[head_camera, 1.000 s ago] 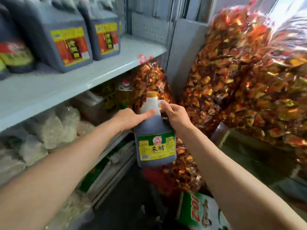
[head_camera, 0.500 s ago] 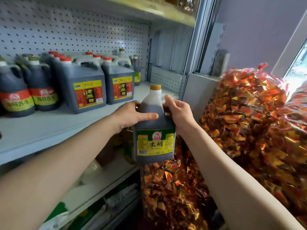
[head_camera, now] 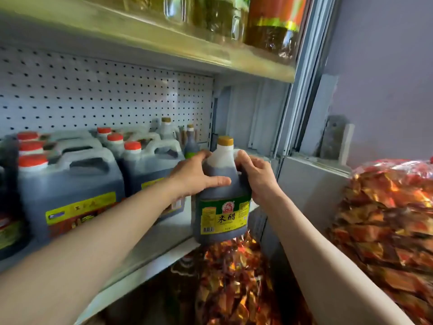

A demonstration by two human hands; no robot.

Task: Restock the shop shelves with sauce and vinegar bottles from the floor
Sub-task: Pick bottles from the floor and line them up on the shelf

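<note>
A dark vinegar jug (head_camera: 221, 207) with a yellow cap and a green-yellow label is upright at the right front edge of the white shelf (head_camera: 161, 245), its base at shelf level. My left hand (head_camera: 194, 175) holds its left shoulder, thumb across the front. My right hand (head_camera: 255, 177) grips the handle side on the right. Several larger dark jugs with red caps (head_camera: 70, 191) stand on the same shelf to the left. Whether the base touches the shelf is unclear.
A pegboard back wall (head_camera: 105, 99) closes the shelf. An upper shelf (head_camera: 164, 45) carries oil bottles (head_camera: 269, 22). Two small bottles (head_camera: 191, 144) stand at the shelf's back. Big bags of wrapped sweets (head_camera: 386, 219) bulge at right and below.
Both hands have lifted the jug from low beside the shelves up to the shelf's right front edge. The view has tilted upward, showing the upper shelf.
</note>
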